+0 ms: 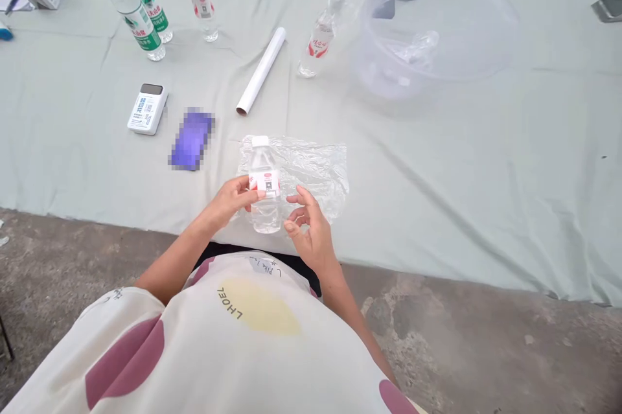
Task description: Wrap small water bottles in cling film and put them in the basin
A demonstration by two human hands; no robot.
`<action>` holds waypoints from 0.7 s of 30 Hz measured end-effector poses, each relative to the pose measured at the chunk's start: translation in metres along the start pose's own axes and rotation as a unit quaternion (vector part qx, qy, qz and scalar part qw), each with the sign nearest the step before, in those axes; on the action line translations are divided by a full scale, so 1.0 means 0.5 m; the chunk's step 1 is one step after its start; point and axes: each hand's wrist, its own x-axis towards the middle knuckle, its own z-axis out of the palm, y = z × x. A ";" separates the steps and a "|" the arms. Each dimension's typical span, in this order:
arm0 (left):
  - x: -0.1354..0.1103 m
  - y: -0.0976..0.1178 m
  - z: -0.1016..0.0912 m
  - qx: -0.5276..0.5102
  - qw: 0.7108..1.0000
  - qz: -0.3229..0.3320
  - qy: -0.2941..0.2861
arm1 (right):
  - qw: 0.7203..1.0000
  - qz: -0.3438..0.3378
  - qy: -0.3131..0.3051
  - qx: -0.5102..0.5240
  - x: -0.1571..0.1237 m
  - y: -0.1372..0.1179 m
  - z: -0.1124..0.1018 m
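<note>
While left hand (232,199) holds bottle (268,181), right hand (311,227) hovers alongside.

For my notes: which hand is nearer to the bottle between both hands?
Left. The left hand holds the bottle at its label; the right hand is to its right, apart.

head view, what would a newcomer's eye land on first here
Probably the small water bottle at the near edge of the cloth, gripped by the left hand, with the open right hand beside it. Next, the big clear plastic tub at upper right, and the pixelated purple rectangle left of the bottle.
</note>
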 end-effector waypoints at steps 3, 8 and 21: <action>-0.041 -0.043 0.043 -0.020 0.999 -0.025 -0.023 | 0.996 0.062 -0.068 0.011 0.003 -0.009 0.032; -0.061 -0.059 0.020 -0.010 1.000 -0.003 -0.026 | 0.980 0.114 -0.112 0.120 0.022 -0.005 0.058; -0.095 -0.124 -0.034 0.425 0.872 -0.079 0.228 | 0.996 0.084 -0.040 -0.019 0.117 0.006 0.108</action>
